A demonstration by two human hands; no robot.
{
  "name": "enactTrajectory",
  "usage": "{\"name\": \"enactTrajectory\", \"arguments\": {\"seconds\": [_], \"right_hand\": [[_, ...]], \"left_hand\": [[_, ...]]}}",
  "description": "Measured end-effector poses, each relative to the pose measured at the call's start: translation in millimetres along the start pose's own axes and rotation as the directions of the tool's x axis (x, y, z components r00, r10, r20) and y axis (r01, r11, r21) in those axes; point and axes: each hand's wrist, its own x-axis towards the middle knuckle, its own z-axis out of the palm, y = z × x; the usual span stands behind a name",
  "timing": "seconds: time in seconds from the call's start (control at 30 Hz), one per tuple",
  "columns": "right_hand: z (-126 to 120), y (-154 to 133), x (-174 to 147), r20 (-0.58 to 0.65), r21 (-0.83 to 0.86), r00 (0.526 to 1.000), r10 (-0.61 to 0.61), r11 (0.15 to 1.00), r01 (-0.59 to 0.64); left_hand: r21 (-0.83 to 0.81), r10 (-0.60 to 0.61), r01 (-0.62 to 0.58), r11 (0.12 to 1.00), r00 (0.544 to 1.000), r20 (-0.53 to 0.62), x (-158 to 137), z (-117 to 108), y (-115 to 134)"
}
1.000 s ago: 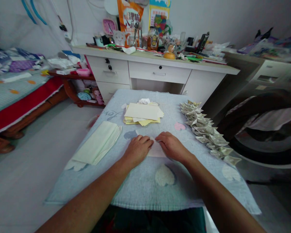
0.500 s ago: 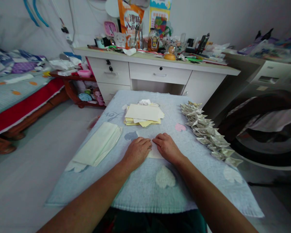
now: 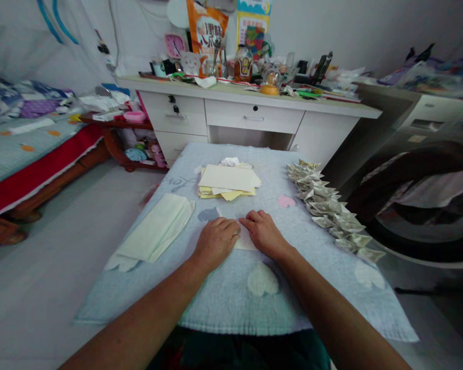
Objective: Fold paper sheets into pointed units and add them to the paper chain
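A small pale sheet of paper (image 3: 245, 241) lies on the cloth-covered table, partly hidden under both hands. My left hand (image 3: 219, 240) presses on its left side with the fingers closed together at its upper edge. My right hand (image 3: 263, 234) rests on the right side, its fingers bent and closed on the paper, tips close to those of the left. Beyond them is a stack of cream and yellow paper (image 3: 227, 178). To the left lies a folded bundle of pale green paper (image 3: 154, 228). Rows of folded paper boats (image 3: 324, 205) stand on the right.
The light blue cloth (image 3: 216, 303) with heart patterns covers the table. Behind it stands a white desk (image 3: 250, 110) crowded with jars and bags. A bed (image 3: 42, 149) is on the left, and a washing machine (image 3: 420, 154) is at the right.
Both hands stay on the paper, with only a very slight shift of the fingers. Nothing else has visibly moved, apart from a small tilt of the view.
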Motion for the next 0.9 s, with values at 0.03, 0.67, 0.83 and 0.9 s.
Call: {"name": "enactTrajectory", "arguments": {"seconds": [0.03, 0.67, 0.83, 0.9], "right_hand": [[0, 0, 0, 0.004, 0.001, 1.0, 0.001, 1.0, -0.001], [-3, -2, -2, -0.014, -0.01, 1.0, -0.022, 1.0, 0.022], [-3, -2, -3, -0.014, -0.021, 1.0, -0.024, 0.999, 0.024], [-3, -2, -2, -0.02, -0.021, 1.0, -0.024, 0.999, 0.024]], "left_hand": [[0.007, -0.028, 0.028, 1.0, 1.0, -0.013, -1, -2, 1], [0.256, 0.019, -0.053, 0.965, 0.991, 0.134, -13, -4, 8], [0.257, 0.05, -0.085, 0.963, 0.989, 0.142, -19, -4, 3], [0.244, 0.069, -0.106, 0.964, 0.985, 0.155, -20, -4, 0]]}}
